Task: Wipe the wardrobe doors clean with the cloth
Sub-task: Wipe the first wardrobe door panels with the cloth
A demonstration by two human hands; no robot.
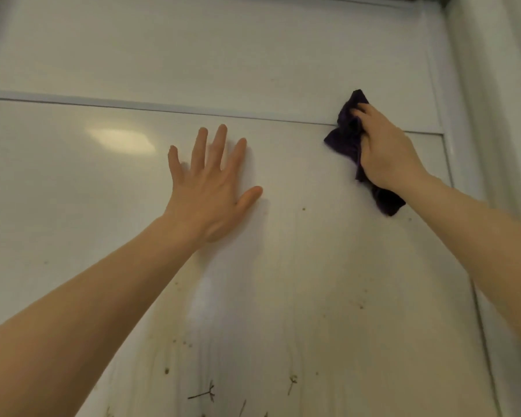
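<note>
Right hand [385, 149] grips bunched purple cloth [348, 130] against wardrobe door [328, 266], upper right by horizontal seam [163, 108]. Left hand [214, 188] flat, fingers spread, bracing. Specks [303, 209] lie below and left of cloth; right hand nearer.

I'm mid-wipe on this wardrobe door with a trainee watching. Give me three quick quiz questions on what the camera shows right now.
1. Multiple choice: which hand grips the purple cloth? A) left B) right C) both
2. True or false: the left hand lies flat on the wardrobe door, fingers spread, holding nothing.
3. Fill in: the dark specks show mostly on the ___ part of the door.

Key: 1 B, the right hand; 2 true; 3 lower.
</note>
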